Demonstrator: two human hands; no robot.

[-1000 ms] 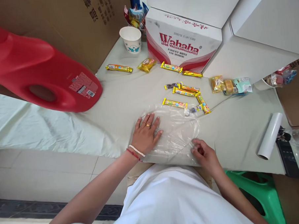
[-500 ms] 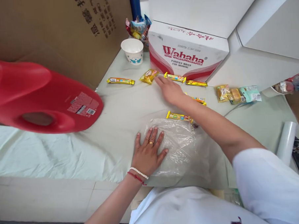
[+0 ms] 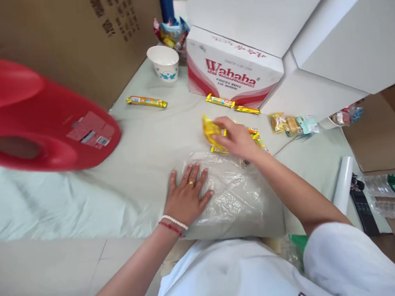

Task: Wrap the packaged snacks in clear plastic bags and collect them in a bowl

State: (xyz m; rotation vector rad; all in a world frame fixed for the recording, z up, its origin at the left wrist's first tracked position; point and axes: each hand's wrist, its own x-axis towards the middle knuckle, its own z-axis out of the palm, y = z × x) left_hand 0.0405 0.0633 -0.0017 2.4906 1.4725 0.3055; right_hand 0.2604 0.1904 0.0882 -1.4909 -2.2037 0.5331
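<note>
1. Currently, the right hand point(image 3: 234, 137) pinches a yellow packet point(image 3: 210, 126) between thumb and fingers; blur hides exactly where they press.
2. That packet is in front of the fingertips, beyond the clear plastic point(image 3: 241, 192); whether it touches the table point(image 3: 141, 141) I cannot tell.
3. Meanwhile the left hand point(image 3: 185, 200) rests palm down, fingers spread, on the left part of the crinkled clear plastic, gripping nothing.
4. One yellow bar point(image 3: 220, 150) shows just below the packet, and more yellow-wrapped bars point(image 3: 261, 143) lie partly hidden behind the right hand and forearm.
5. Judging by this pose, the step in hand is handling the single packet while the left hand steadies the plastic.
6. For the next move, a light, sure pinch seems called for, since the wrapper looks slippery, plus care not to nudge the bars; the left palm should stay flat so the plastic does not ruck up.
</note>
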